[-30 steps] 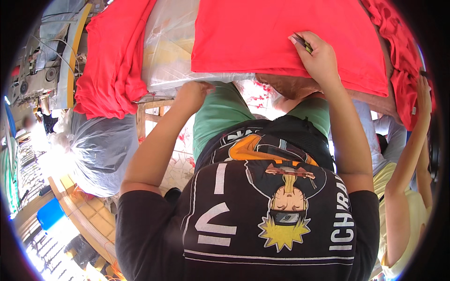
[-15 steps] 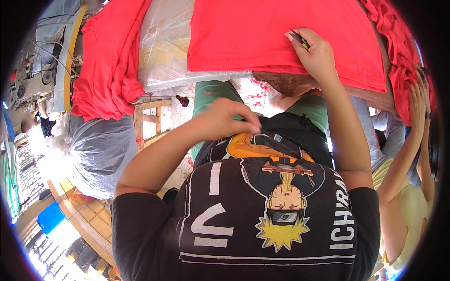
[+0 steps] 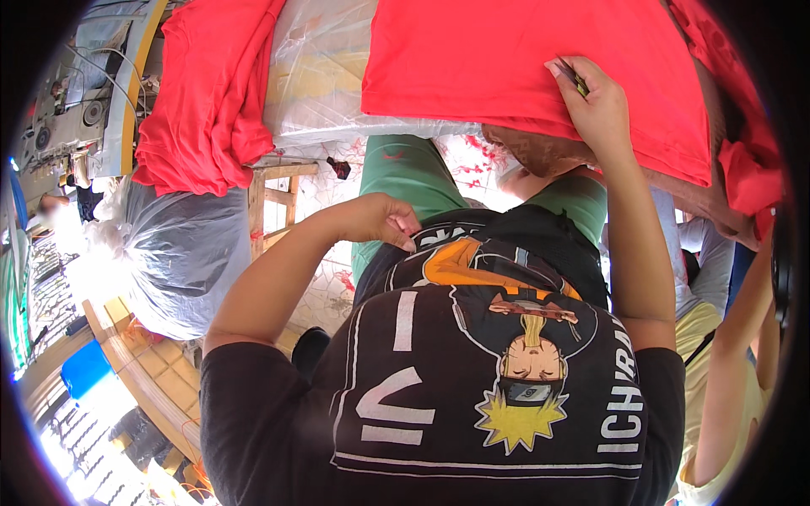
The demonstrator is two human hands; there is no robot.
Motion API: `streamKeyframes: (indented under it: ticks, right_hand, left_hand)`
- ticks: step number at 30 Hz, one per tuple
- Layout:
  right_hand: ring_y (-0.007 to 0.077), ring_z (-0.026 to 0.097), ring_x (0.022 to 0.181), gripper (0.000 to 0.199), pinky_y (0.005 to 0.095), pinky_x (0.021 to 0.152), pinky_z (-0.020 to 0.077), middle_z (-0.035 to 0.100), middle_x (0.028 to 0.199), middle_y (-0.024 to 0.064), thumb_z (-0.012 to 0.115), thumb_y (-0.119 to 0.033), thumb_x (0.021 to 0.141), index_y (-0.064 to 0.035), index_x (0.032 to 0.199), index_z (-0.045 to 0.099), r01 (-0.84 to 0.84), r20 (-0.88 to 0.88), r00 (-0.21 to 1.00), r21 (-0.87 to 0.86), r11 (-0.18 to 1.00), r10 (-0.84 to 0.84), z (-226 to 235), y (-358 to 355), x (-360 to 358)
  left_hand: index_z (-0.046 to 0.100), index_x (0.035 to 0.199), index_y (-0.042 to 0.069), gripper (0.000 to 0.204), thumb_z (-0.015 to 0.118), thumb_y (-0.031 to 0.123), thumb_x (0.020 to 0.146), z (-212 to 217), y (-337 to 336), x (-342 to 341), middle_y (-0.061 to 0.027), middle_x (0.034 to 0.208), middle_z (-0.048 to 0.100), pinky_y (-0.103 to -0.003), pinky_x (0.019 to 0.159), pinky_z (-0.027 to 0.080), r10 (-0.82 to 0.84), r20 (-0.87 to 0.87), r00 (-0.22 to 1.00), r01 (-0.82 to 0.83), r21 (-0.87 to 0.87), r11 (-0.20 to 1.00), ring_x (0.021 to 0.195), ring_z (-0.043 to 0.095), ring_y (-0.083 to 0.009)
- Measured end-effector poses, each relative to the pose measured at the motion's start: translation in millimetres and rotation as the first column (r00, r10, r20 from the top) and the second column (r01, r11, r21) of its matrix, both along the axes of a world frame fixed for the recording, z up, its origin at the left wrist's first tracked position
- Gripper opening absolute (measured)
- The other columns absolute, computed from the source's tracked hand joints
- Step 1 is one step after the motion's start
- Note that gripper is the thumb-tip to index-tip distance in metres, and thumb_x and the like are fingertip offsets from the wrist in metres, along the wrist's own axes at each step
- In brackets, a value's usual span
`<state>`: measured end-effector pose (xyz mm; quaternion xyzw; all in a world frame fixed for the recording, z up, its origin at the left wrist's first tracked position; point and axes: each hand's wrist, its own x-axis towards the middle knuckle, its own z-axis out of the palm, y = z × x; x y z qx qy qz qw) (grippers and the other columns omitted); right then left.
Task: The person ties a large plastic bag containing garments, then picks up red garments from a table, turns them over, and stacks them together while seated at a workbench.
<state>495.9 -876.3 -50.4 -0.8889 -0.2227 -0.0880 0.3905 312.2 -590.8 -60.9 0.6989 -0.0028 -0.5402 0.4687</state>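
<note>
A black short-sleeved T-shirt fills the lower middle of the frame, printed with white lettering, orange patches and a yellow-haired cartoon figure; green trousers show above it.

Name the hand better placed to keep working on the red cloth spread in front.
Right. The right hand already rests on the red cloth, pinching a thin dark tool. The left hand is back at the black shirt, off the cloth.

Red garment flat on table

Small dark tool mostly buried in the right hand; red cloth cut off at top; left hand fingertips curled under
</note>
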Motion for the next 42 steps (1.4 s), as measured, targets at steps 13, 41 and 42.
streamKeyframes:
  ticks: [13,41,42]
  right_hand:
    - [0.0269,0.062,0.074,0.018,0.0315,0.065,0.0478,0.064,0.087,0.0102,0.061,-0.02,0.083,-0.0059,0.094,0.063,0.016,0.008,1.0,-0.004,1.0,-0.016,-2,0,-1]
    - [0.0287,0.062,0.075,0.018,0.0335,0.065,0.0483,0.064,0.087,0.0101,0.062,-0.019,0.082,-0.0062,0.093,0.063,-0.066,0.089,0.994,-0.027,0.997,0.068,4,16,6]
    - [0.0288,0.062,0.075,0.018,0.0338,0.065,0.0483,0.064,0.087,0.01,0.062,-0.019,0.081,-0.0065,0.093,0.063,-0.018,0.077,0.997,-0.031,0.999,0.02,-2,5,2]
  left_hand:
    - [0.048,0.129,0.017,0.044,0.042,0.039,0.09,-84,-19,-18,-0.0125,0.135,0.042,-0.052,0.103,0.025,-0.353,0.783,0.513,0.053,0.381,0.923,0.129,0.034,-0.0277]
    - [0.052,0.126,0.018,0.044,0.05,0.036,0.086,-296,-8,91,-0.0135,0.13,0.049,-0.041,0.103,0.032,-0.287,0.896,0.339,-0.553,0.437,0.709,0.125,0.042,-0.0259]
    - [0.052,0.125,0.018,0.046,0.053,0.039,0.084,-250,-11,99,-0.0125,0.129,0.05,-0.041,0.103,0.033,-0.24,0.88,0.41,-0.44,0.421,0.793,0.124,0.042,-0.0259]
